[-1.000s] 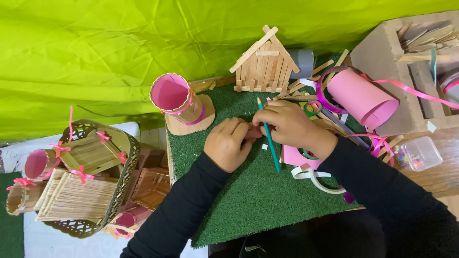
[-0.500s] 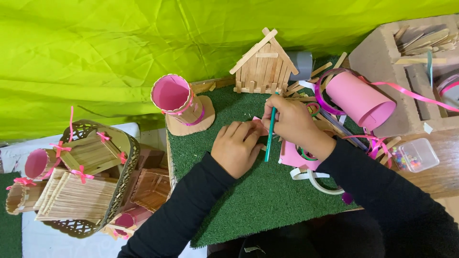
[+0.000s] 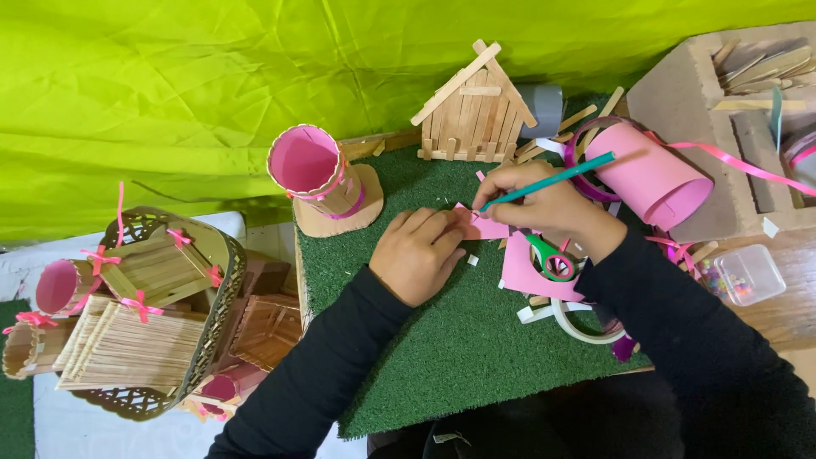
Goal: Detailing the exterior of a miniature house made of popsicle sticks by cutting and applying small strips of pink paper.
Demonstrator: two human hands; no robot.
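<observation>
The right hand (image 3: 544, 204) is closed around a teal pencil (image 3: 552, 180), its tip pressed onto a small pink paper piece (image 3: 484, 228) lying on the green turf mat (image 3: 459, 340). The left hand (image 3: 421, 253) lies flat with curled fingers, pinning the near edge of that paper; whether it grips anything I cannot tell. Just behind the right wrist sit green-handled scissors (image 3: 548, 259) on a larger pink sheet (image 3: 527, 276), with a tape ring (image 3: 586, 319) at the mat's right edge. The stick house (image 3: 472, 110) stands at the far edge, and the pink roll (image 3: 654, 174) lies just beside the right hand. A pink-lined cup (image 3: 314, 174) stands at the far left corner. The near half of the mat is bare turf. A basket of stick crafts (image 3: 144, 314) sits well apart, left of the mat.
</observation>
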